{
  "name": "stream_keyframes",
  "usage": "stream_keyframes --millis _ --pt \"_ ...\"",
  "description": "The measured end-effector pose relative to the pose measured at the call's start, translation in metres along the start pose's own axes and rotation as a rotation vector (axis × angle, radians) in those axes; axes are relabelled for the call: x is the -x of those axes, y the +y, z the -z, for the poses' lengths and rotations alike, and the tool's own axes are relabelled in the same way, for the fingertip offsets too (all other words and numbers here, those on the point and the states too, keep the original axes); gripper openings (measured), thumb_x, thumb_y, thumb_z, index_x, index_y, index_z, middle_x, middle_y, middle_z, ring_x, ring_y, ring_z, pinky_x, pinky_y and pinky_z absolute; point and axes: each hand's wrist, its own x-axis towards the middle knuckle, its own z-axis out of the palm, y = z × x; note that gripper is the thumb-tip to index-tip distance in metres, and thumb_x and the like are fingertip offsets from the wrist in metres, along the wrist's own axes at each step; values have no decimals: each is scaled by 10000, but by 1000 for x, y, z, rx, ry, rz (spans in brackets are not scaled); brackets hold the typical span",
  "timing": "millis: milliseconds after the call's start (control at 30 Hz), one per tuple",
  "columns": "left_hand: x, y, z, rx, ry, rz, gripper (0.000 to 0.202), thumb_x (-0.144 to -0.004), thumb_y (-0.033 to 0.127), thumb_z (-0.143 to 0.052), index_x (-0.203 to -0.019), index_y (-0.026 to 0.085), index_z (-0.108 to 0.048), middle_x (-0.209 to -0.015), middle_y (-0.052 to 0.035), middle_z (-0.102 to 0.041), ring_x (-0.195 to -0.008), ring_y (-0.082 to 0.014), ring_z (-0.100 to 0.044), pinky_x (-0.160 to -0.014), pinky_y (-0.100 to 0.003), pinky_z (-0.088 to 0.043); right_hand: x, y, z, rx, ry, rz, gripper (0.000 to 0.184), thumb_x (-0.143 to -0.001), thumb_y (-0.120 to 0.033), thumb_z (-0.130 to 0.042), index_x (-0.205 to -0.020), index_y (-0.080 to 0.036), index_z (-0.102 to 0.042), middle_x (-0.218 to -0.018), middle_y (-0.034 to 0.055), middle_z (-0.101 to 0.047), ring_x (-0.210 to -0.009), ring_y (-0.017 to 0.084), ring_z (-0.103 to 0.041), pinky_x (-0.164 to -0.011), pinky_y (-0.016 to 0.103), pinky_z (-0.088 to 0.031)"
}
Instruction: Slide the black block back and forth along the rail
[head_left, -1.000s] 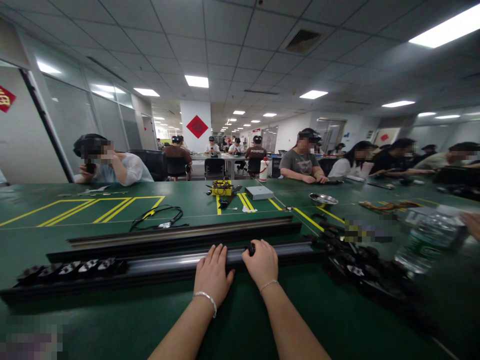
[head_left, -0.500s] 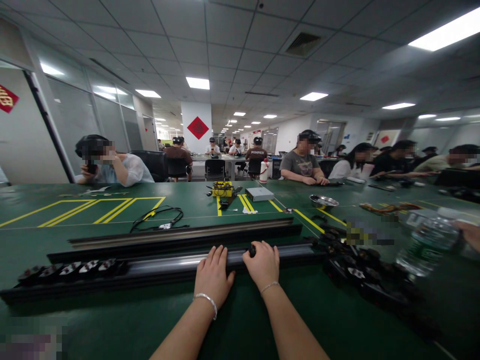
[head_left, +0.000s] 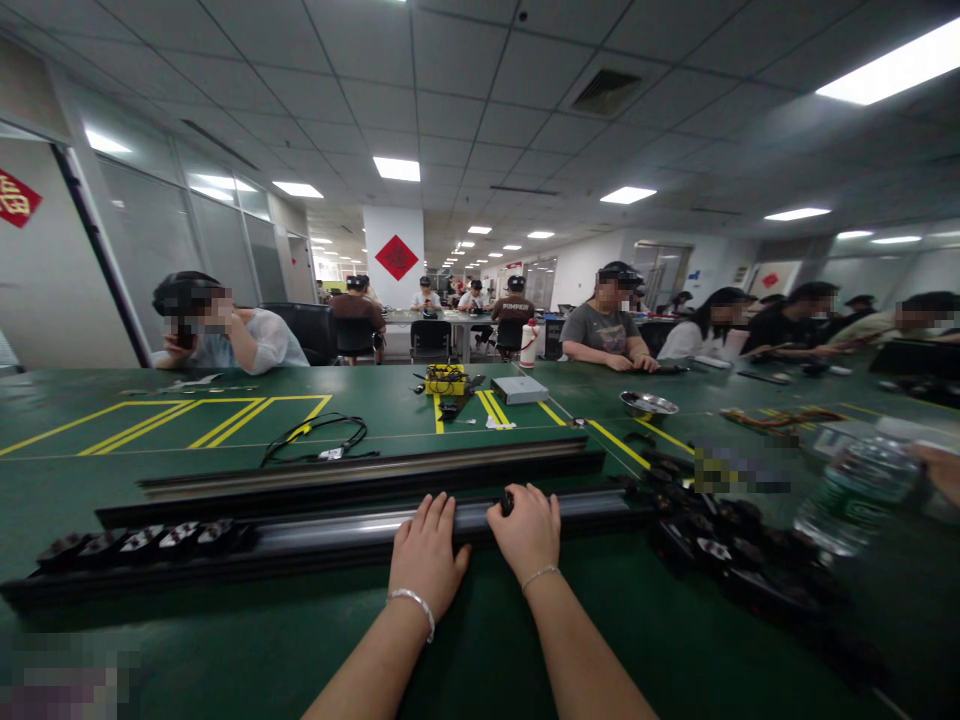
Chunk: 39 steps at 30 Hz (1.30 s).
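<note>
A green table (head_left: 225,640) fills the lower half of the view, marked with yellow lines toward 11 o'clock. Across it, from 9 o'clock to 3 o'clock, lies a long black rail (head_left: 330,530) with a pale metal channel. A second rail (head_left: 360,468) lies just beyond it and parallel to it. At the near rail's 9 o'clock end, a row of black fittings (head_left: 142,540) sits in the channel. At its 3 o'clock end lies a loose heap of black parts (head_left: 720,545). Farther toward 3 o'clock stands a blurred water bottle (head_left: 855,495), with another person's hand (head_left: 943,470) just beside it. At 12 o'clock, well beyond the rails, are a grey box (head_left: 519,388), a yellow box (head_left: 444,378) and a metal bowl (head_left: 648,403). A black cable (head_left: 315,435) is coiled at 11 o'clock. Other people sit along the far edge.

The left hand (head_left: 426,560) lies flat on the near rail, fingers loosely spread and gripping nothing. The right hand (head_left: 531,530), just beside it toward 3 o'clock, is curled. Its thumb and forefinger are closed on a small black part (head_left: 507,501), which sits on the rail's channel at the hand's 11 o'clock. Each wrist wears 1 thin bracelet.
</note>
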Motion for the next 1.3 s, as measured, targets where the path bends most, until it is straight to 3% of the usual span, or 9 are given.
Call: stream_keyframes --millis 433,867,1100,1300 --pt "-1 0 0 1 -11 3 569 -758 390 -427 -1295 225 -335 -1378 -15 -376 -1287 -199 -256 -996 -380 -279 -1 4 -2 -1 35 -8 312 -683 -249 -455 -936 -160 -615 -998 77 -632 -1088 219 -452 -1018 400 -99" --pt "0 1 1 9 -23 10 570 -753 380 -428 -1292 217 -342 -1382 -11 -370 -1288 -196 -253 -999 -380 -274 -3 7 2 6 22 3 263 -681 -254 -470 -878 -173 -625 -942 79 -640 -1037 213 -495 -960 347 -229" --pt "-1 2 2 8 -24 11 567 -751 375 -433 -1290 220 -346 -1378 -15 -377 -1286 -196 -260 -998 -381 -279 -2 8 4 -1 32 23 415 -687 -237 -468 -1087 -177 -557 -1048 63 -608 -1025 200 -500 -977 356 -215" --pt "-1 2 4 15 -17 13 565 -749 369 -437 -1287 219 -353 -1374 -11 -383 -1282 -197 -268 -996 -383 -283 -2 7 5 3 -4 16 377 -695 -226 -462 -1048 -224 -594 -1043 47 -614 -1077 202 -470 -986 366 -201"
